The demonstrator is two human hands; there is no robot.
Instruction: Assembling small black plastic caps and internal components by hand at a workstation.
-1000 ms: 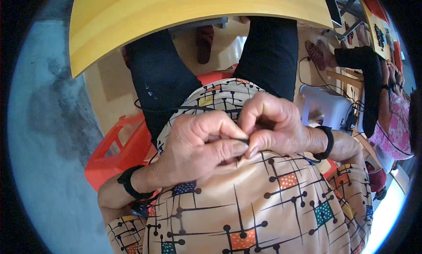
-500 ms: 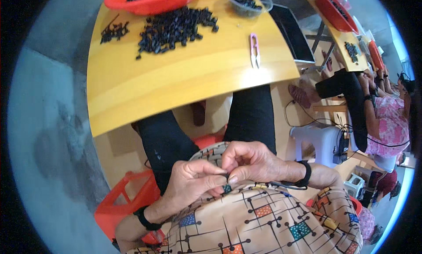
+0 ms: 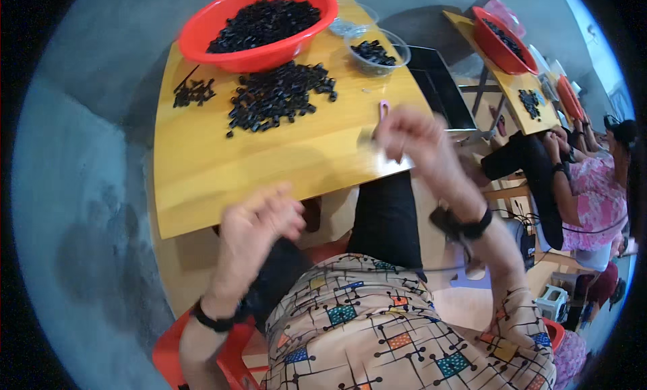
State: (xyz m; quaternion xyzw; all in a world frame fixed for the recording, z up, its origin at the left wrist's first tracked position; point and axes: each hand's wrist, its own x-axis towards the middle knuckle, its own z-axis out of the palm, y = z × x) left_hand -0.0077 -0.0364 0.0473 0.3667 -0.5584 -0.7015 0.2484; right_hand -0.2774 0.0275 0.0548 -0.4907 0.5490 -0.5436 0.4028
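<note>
My left hand (image 3: pixel 259 221), blurred by motion, hovers in front of the table's near edge, its fingers loosely apart and nothing visible in them. Over the right front part of the yellow table (image 3: pixel 209 194) is my right hand (image 3: pixel 418 137), also blurred. Its fingers are curled together, and what they hold, if anything, cannot be made out. Beside that hand shows the pink handle of thread snips (image 3: pixel 383 109); the hand hides their blades. Small black parts lie in a loose pile (image 3: pixel 273 100) on the table.
Behind the pile stands a red basin (image 3: pixel 192 46) full of black parts. A clear bowl (image 3: pixel 377 70) at its right holds more, with another clear container (image 3: pixel 360 16) behind. Left lies a small dark cluster (image 3: pixel 194 93). A black tray (image 3: pixel 438 86) sits right of the table; a person in pink (image 3: pixel 600 194) sits beyond.
My hands have come apart from their pinch at my lap. The right moved up and right to the snips; the left moved up and left. The view has tilted to show more tabletop.
</note>
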